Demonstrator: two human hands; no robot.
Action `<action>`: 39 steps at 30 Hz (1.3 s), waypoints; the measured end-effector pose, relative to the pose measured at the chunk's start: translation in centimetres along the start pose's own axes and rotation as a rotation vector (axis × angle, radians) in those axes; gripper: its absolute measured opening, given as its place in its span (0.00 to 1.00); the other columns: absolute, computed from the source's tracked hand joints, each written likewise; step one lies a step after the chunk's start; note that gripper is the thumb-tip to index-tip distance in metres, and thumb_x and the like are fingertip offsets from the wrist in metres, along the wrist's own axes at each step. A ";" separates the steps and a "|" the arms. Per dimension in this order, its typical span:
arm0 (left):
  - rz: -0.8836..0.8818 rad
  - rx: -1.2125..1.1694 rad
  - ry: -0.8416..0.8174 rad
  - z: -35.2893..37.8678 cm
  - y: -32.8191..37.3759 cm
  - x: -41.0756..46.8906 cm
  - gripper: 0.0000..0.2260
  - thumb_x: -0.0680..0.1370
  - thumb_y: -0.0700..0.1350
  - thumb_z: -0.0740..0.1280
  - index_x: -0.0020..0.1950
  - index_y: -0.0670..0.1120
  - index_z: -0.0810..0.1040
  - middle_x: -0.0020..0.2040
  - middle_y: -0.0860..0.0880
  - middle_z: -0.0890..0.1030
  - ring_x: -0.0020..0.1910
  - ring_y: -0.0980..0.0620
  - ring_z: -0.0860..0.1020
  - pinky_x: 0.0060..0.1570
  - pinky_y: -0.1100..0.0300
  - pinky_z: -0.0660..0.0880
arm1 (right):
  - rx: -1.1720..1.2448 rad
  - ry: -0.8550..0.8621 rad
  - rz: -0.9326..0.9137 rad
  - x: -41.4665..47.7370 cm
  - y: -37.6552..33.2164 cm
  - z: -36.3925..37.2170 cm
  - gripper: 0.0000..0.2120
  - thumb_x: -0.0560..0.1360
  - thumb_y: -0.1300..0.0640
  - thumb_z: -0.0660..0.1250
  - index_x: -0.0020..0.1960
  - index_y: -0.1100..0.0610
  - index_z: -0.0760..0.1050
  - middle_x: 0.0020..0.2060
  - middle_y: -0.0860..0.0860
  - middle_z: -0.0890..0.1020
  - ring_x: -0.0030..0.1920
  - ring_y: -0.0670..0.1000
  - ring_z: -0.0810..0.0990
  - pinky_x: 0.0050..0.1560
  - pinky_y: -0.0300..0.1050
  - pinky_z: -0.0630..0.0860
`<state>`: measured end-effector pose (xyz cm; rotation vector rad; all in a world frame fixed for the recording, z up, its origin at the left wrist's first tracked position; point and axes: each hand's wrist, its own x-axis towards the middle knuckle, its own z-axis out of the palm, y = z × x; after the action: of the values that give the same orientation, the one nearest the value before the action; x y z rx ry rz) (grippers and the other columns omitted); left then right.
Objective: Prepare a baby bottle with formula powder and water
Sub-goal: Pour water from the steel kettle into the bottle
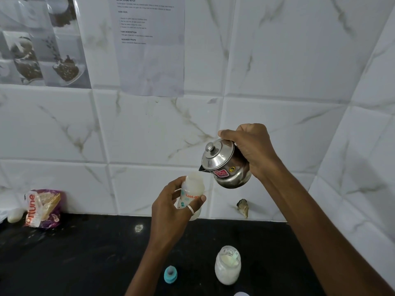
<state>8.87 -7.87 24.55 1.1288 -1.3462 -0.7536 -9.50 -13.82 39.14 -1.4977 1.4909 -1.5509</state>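
The right hand (254, 150) grips a small, shiny steel kettle (224, 165) with a knobbed lid, tilted so its spout points down-left. Just below the spout, the left hand (171, 212) wraps closed around a translucent plastic bottle (192, 193), open-topped and milky. A glass jar (227, 265) of white powder stands on the black counter (85, 253) beneath both hands.

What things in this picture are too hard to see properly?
All from the head view:
- Inside the small steel kettle: its lid is on, so any water is hidden.
- Lower part of the clear baby bottle: the left hand covers it.
- Printed paper sheet on the wall: small lines too blurred to read.
- Pale rounded object at the bottom edge: cut off.
- Kettle handle: hidden by the right hand.
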 end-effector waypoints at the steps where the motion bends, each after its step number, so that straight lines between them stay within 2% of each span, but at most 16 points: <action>1: 0.002 -0.003 -0.001 0.0 0.0 0.0 0.29 0.65 0.59 0.75 0.65 0.62 0.71 0.62 0.61 0.77 0.61 0.58 0.77 0.43 0.76 0.73 | -0.003 0.000 -0.001 0.0 0.0 0.0 0.24 0.69 0.54 0.79 0.26 0.54 0.65 0.20 0.43 0.68 0.27 0.48 0.69 0.37 0.43 0.70; 6: 0.002 -0.013 -0.006 0.0 -0.1 -0.1 0.25 0.69 0.53 0.78 0.63 0.63 0.71 0.60 0.62 0.77 0.58 0.59 0.78 0.43 0.78 0.74 | -0.028 -0.006 -0.001 0.0 0.1 0.1 0.23 0.68 0.55 0.79 0.26 0.54 0.66 0.20 0.44 0.68 0.27 0.48 0.69 0.36 0.43 0.70; 10: 0.011 -0.011 -0.007 0.0 -0.1 -0.1 0.27 0.65 0.60 0.75 0.62 0.64 0.71 0.61 0.62 0.77 0.59 0.59 0.77 0.43 0.78 0.73 | -0.053 -0.014 -0.018 0.0 0.0 0.2 0.21 0.67 0.55 0.79 0.26 0.54 0.67 0.24 0.48 0.70 0.30 0.49 0.71 0.37 0.45 0.71; 15: 0.012 0.004 -0.012 0.2 -0.3 0.0 0.28 0.66 0.59 0.75 0.65 0.61 0.72 0.63 0.59 0.77 0.63 0.57 0.77 0.50 0.75 0.71 | -0.081 -0.029 -0.034 0.1 -0.1 0.3 0.19 0.66 0.55 0.78 0.29 0.56 0.69 0.29 0.54 0.74 0.32 0.51 0.73 0.38 0.47 0.72; 20: 0.016 0.012 -0.011 0.1 -0.5 -0.1 0.29 0.66 0.61 0.75 0.65 0.62 0.72 0.62 0.62 0.77 0.59 0.62 0.78 0.45 0.79 0.72 | -0.100 -0.027 -0.052 0.2 -0.2 0.3 0.22 0.65 0.55 0.79 0.23 0.54 0.67 0.25 0.51 0.72 0.31 0.51 0.72 0.38 0.48 0.71; 24: 0.016 0.012 -0.006 0.2 -0.5 -0.2 0.27 0.66 0.61 0.75 0.63 0.64 0.72 0.60 0.64 0.77 0.59 0.65 0.77 0.44 0.80 0.72 | -0.126 -0.043 -0.061 0.3 -0.3 0.3 0.23 0.65 0.55 0.79 0.20 0.53 0.68 0.23 0.48 0.72 0.31 0.50 0.72 0.37 0.48 0.72; 30: 0.018 0.004 -0.003 0.2 -0.6 -0.2 0.25 0.66 0.60 0.76 0.61 0.66 0.72 0.60 0.65 0.77 0.59 0.62 0.78 0.45 0.80 0.72 | -0.159 -0.043 -0.072 0.4 -0.4 0.4 0.22 0.65 0.55 0.79 0.23 0.53 0.67 0.24 0.49 0.73 0.30 0.50 0.73 0.37 0.47 0.72; 33: 0.016 0.013 -0.003 0.2 -0.6 -0.2 0.27 0.67 0.58 0.76 0.64 0.62 0.73 0.61 0.62 0.77 0.59 0.60 0.78 0.45 0.80 0.72 | -0.165 -0.047 -0.077 0.3 -0.5 0.5 0.22 0.65 0.55 0.79 0.24 0.54 0.67 0.24 0.49 0.74 0.30 0.50 0.73 0.37 0.47 0.73; 37: 0.018 0.011 -0.003 0.3 -0.8 -0.2 0.28 0.67 0.59 0.76 0.64 0.62 0.72 0.59 0.67 0.76 0.58 0.63 0.77 0.44 0.81 0.72 | -0.171 -0.052 -0.085 0.3 -0.7 0.6 0.21 0.64 0.54 0.79 0.25 0.54 0.67 0.27 0.51 0.75 0.31 0.51 0.74 0.37 0.47 0.73; 39: 0.016 0.019 -0.007 0.3 -1.0 -0.2 0.27 0.68 0.57 0.77 0.65 0.62 0.72 0.60 0.64 0.77 0.59 0.63 0.77 0.45 0.81 0.72 | -0.174 -0.053 -0.089 0.4 -0.7 0.6 0.20 0.64 0.54 0.79 0.25 0.54 0.67 0.27 0.52 0.75 0.31 0.51 0.74 0.37 0.48 0.73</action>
<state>8.68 -8.05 23.52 1.1298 -1.3695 -0.7349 -8.79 -14.16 39.80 -1.7105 1.5823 -1.4500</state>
